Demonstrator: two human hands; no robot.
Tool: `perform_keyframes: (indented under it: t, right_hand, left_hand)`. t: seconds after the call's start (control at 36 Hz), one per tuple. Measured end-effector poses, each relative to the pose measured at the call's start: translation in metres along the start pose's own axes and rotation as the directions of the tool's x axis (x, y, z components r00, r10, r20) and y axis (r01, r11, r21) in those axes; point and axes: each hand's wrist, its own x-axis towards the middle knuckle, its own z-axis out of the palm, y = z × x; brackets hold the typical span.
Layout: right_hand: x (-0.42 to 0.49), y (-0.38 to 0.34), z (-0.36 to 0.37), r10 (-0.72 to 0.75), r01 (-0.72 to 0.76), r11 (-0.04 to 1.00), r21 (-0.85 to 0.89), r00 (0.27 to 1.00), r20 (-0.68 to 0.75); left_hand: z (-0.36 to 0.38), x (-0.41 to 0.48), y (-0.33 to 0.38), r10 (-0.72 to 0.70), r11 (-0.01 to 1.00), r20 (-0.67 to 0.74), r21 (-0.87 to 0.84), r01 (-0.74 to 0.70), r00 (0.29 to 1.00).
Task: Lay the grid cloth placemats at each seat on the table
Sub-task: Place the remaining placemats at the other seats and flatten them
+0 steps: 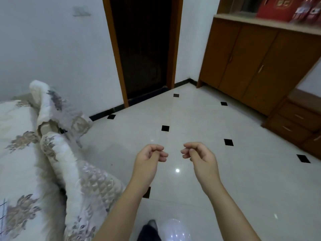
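Between steps, seemingly. Left grip [148, 156] and right grip [199, 155] clenched on nothing, raised over floor [191, 119]. No tabletop in shot. Placemats unseen, bar grid-lined scrap [3, 211] at quilt [22, 153] bottom-left edge, maybe one. Next: fetch mats, find table. Red boxes [278, 7] atop cabinet [251, 58], gold print unreadable.

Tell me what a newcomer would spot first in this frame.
The left hand and right hand hover mid-frame over the tiled floor, fingers curled, with nothing visible in them. A floral quilted cover fills the left side. A dark doorway stands top centre, with a wooden cabinet to its right. No table or placemat shows.
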Motion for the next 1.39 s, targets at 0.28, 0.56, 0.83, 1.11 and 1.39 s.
perform_keyframes:
  t: [0.28, 0.56, 0.83, 1.11, 1.39]
  right_hand:
    - [0.188, -0.02, 0.057, -0.075, 0.081, 0.996, -0.038, 0.988, 0.136]
    - [0.359, -0.063, 0.138, -0.149, 0.166, 0.986, -0.037, 0.949, 0.278]
    - [0.497, -0.056, 0.22, -0.117, 0.136, 0.991, -0.018, 0.908, 0.402]
    - [0.671, -0.075, 0.315, -0.168, 0.171, 0.984, 0.049, 0.799, 0.578]
    - [0.759, -0.087, 0.437, -0.14, 0.143, 0.988, 0.063, 0.634, 0.761]
  left_hand:
    - [-0.001, 0.175, 0.027, 0.005, 1.0, -0.08, -0.02, -0.007, 0.997]
    - [-0.046, 0.338, 0.076, 0.012, 0.996, -0.316, -0.082, -0.04, 0.949]
    - [-0.078, 0.463, 0.074, -0.024, 0.997, -0.447, -0.076, -0.012, 0.894]
    - [-0.115, 0.626, 0.113, -0.003, 0.994, -0.627, -0.085, -0.064, 0.779]
    - [-0.19, 0.712, 0.121, -0.045, 0.991, -0.761, -0.116, -0.068, 0.647]
